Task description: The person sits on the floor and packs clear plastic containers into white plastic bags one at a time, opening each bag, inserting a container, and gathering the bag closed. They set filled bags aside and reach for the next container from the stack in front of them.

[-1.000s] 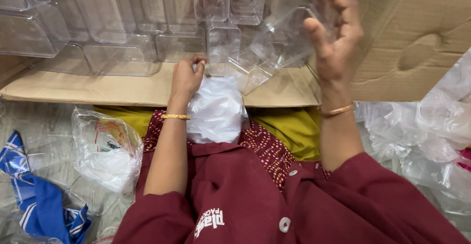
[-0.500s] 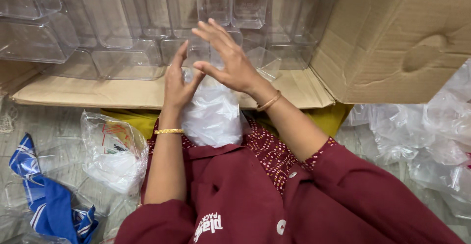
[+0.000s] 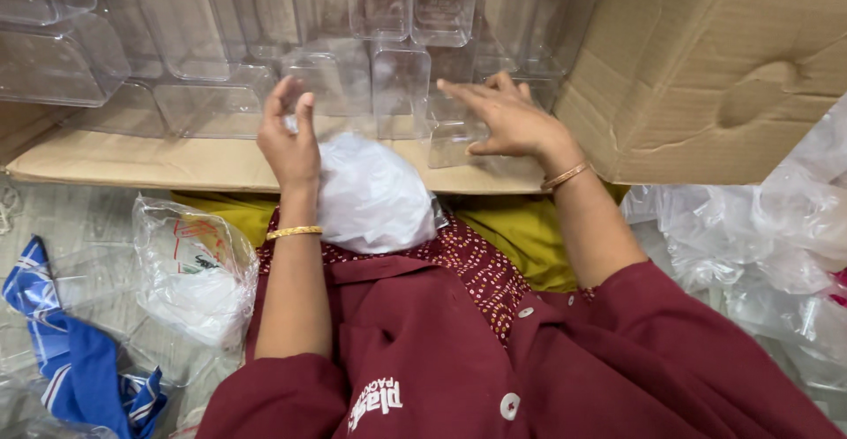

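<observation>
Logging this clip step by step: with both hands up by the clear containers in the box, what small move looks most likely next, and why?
Probably the right hand closes on the clear container at the box's front edge: its fingers already lie spread over it. The left hand is raised beside the white plastic bag in the lap, fingers open, gripping nothing I can see.

A large brown cardboard box (image 3: 706, 68) lies open on its side on a pale patterned floor (image 3: 62, 218). Left of the box, a crumpled blue-and-white striped cloth (image 3: 62, 360) lies on that floor; to its right, crinkled clear plastic wrapping (image 3: 776, 236) is heaped. Light is soft and even.
</observation>
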Motion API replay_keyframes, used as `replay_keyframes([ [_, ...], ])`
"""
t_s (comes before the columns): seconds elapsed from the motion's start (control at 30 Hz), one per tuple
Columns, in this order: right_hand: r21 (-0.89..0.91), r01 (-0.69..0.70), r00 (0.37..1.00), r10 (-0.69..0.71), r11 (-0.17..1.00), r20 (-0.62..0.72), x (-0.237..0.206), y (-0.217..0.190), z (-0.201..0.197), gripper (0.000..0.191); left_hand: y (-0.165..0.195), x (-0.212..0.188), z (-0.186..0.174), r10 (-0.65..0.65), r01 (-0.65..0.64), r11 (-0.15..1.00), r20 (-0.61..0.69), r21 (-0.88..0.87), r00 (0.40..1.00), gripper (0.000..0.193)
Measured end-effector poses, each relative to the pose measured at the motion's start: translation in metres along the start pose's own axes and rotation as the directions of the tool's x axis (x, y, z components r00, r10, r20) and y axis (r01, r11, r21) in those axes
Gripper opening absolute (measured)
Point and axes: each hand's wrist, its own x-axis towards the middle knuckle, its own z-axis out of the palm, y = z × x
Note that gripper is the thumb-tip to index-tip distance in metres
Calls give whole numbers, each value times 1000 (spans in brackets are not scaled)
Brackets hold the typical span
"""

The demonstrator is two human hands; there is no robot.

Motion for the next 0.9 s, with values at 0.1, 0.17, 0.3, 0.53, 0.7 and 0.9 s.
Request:
replay_keyframes([
  [0.1, -27, -10, 998, 8, 1000, -59, -6, 13, -1, 107, -4, -1, 0, -77, 96, 990, -169, 108, 983, 18],
  [0.17, 93, 95, 958, -66, 991, -280, -14, 25, 1, 101, -8, 0, 2, -73, 75, 970, -16, 231, 997, 21],
  [0.3, 575, -26, 832, 336, 818, -441, -11, 36, 26, 95, -18, 3, 7, -127, 67, 935, 154, 347, 980, 26],
  [0.53, 731, 11, 834, 397, 683, -383, 17, 76, 64, 53, -27, 3, 11, -158, 94, 921, 144, 379, 977, 33],
  [0.7, 358, -242, 540, 432, 902, -722, -7, 122, 59, 43, -22, 3, 13, -240, 147, 881, 157, 450, 958, 34],
  [0.9, 554, -342, 583, 634, 759, -508, 3, 139, 76, 39, -17, 1, 13, -249, 149, 873, 162, 465, 955, 36],
])
